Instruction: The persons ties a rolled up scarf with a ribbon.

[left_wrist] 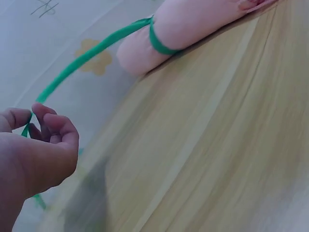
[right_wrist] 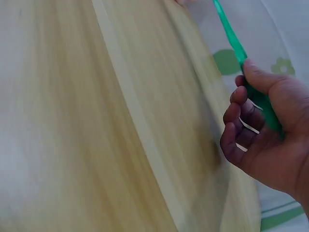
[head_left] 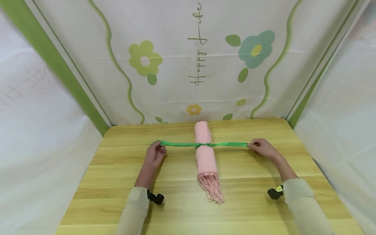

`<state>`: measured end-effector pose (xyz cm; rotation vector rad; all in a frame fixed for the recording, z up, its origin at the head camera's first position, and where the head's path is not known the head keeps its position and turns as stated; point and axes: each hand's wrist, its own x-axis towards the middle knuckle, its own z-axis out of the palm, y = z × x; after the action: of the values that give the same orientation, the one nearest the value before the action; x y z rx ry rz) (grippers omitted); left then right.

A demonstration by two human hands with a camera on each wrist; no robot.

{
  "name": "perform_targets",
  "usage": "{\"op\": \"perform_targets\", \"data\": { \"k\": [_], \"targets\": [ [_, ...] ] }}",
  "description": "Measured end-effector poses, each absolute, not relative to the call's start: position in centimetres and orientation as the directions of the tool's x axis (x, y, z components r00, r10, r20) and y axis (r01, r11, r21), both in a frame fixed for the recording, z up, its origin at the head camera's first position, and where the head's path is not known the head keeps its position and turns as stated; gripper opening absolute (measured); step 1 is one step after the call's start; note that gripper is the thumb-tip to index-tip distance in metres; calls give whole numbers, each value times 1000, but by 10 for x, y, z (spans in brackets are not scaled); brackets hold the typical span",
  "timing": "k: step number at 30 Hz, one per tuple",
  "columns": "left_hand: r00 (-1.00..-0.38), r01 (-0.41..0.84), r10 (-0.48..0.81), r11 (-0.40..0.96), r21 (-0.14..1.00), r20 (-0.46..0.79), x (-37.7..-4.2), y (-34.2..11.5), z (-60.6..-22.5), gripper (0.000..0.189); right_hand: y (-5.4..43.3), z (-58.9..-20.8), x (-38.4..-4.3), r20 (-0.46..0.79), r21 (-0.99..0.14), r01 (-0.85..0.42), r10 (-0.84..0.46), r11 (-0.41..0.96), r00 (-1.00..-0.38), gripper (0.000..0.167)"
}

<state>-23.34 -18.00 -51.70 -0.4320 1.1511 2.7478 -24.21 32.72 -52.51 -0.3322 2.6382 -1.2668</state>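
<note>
A rolled pink scarf [head_left: 205,160] lies lengthwise on the table, its fringe [head_left: 212,191] spread toward the front. Around its middle runs a green ribbon [head_left: 180,144], crossed on top in the head view, with one end stretched out to each side. My left hand [head_left: 154,155] pinches the left end between thumb and fingers, and a short tail hangs below that hand in the left wrist view. On the other side my right hand [head_left: 264,148] pinches the right end; the ribbon's tail [right_wrist: 270,113] runs into its palm. Both lengths look taut and nearly straight.
The wooden table [head_left: 117,182] has rounded back corners. Behind it hangs a white curtain [head_left: 176,94] printed with flowers and lettering, and white fabric walls [head_left: 44,130] close in both sides. A black wrist camera [head_left: 155,197] sits at the left cuff, another [head_left: 275,193] at the right.
</note>
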Motion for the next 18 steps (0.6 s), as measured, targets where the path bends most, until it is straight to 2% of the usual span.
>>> {"op": "perform_targets", "data": {
  "k": [3, 6, 8, 14, 18],
  "targets": [
    [-943, -237, -8, -685, 689, -332, -229, -199, -512, 18, 340, -522, -235, -95, -791, -92, -270, 605, -958, 31],
    [-930, -255, -43, -641, 724, -365, -226, -220, -509, 12, 350, -519, -231, -94, -779, -74, -233, 622, -968, 33],
    [-920, -274, -67, -593, 757, -385, -225, -233, -507, 15, 354, -518, -231, -86, -770, -63, -201, 636, -976, 36],
    [-902, -358, -163, -237, 903, -400, -222, -264, -508, 47, 365, -512, -235, -76, -744, -35, -136, 667, -988, 37],
    [-907, -350, -250, 1, 937, -339, -221, -275, -508, 50, 367, -507, -238, -27, -690, -59, -107, 722, -994, 35]
  ]
}}
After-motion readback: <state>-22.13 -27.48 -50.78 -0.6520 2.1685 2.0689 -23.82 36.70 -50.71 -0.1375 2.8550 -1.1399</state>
